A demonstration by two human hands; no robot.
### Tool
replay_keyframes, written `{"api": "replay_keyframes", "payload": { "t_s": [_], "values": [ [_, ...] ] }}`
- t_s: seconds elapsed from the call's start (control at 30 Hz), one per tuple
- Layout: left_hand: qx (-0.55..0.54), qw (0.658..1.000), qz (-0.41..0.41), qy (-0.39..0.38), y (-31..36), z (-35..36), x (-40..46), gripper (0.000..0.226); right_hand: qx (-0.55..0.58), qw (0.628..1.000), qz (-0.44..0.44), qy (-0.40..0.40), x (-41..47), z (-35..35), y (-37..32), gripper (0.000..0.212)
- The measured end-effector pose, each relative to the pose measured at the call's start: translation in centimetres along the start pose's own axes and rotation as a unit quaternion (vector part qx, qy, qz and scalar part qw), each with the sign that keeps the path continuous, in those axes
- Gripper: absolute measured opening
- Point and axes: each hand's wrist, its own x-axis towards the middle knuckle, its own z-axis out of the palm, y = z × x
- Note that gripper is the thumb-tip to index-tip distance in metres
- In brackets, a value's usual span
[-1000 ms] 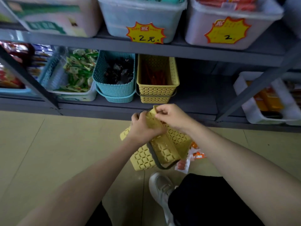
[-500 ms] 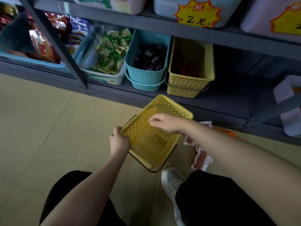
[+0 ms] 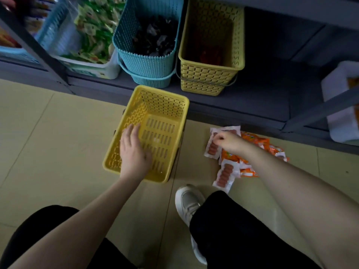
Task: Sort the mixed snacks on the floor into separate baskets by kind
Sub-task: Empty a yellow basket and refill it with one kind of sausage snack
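An empty yellow basket (image 3: 165, 105) stands upright on the floor before the shelf. My left hand (image 3: 134, 150) hovers over its left side with fingers straight and relaxed, holding nothing. To the right lies a pile of snacks: white sausage packs (image 3: 225, 172) and orange packets (image 3: 256, 141). My right hand (image 3: 226, 140) is over the pile's far end, its fingertips pinching the top of a white sausage pack (image 3: 212, 149).
On the low shelf stand a teal basket (image 3: 147, 63) of dark packets, a yellow basket (image 3: 209, 76) with red snacks, and a white tub (image 3: 93, 68) of green packets. A white tub (image 3: 338, 105) sits far right. My white shoe (image 3: 188, 200) is near the pile.
The yellow basket went from held, tilted, in both hands to standing on the floor. My left hand let go of its rim. My right hand moved right onto the snack pile.
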Motion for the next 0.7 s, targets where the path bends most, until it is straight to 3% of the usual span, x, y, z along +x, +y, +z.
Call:
{"api": "replay_keyframes", "payload": {
  "t_s": [0.07,0.17,0.27,0.37,0.5,0.57,0.7],
  "values": [
    [-0.004,0.995,0.09,-0.033,2.6,1.2,0.2,0.07,-0.034,0.999,0.022,0.008,0.7,1.2,3.0,0.025],
    [-0.002,0.976,0.205,-0.072,5.2,4.0,0.5,0.057,-0.096,0.992,0.074,0.028,1.1,2.9,7.7,0.007],
    [-0.003,0.961,0.247,-0.128,6.1,7.1,0.6,0.051,-0.156,0.982,0.074,0.071,1.1,5.0,11.6,0.044],
    [-0.029,0.961,0.216,-0.171,6.5,9.8,0.4,0.047,-0.273,0.957,0.037,0.089,1.6,6.6,12.9,0.06],
    [-0.063,0.961,0.152,-0.224,6.3,12.9,0.7,0.041,-0.226,0.968,-0.008,0.11,2.9,7.8,13.4,0.026],
    [-0.041,0.956,0.109,-0.268,6.2,14.4,0.9,0.042,-0.216,0.965,-0.045,0.138,3.4,8.2,13.6,0.022],
    [-0.022,0.943,0.03,-0.332,6.3,17.1,0.8,0.04,-0.249,0.965,-0.055,0.06,3.0,8.9,14.0,0.049]
  ]
}}
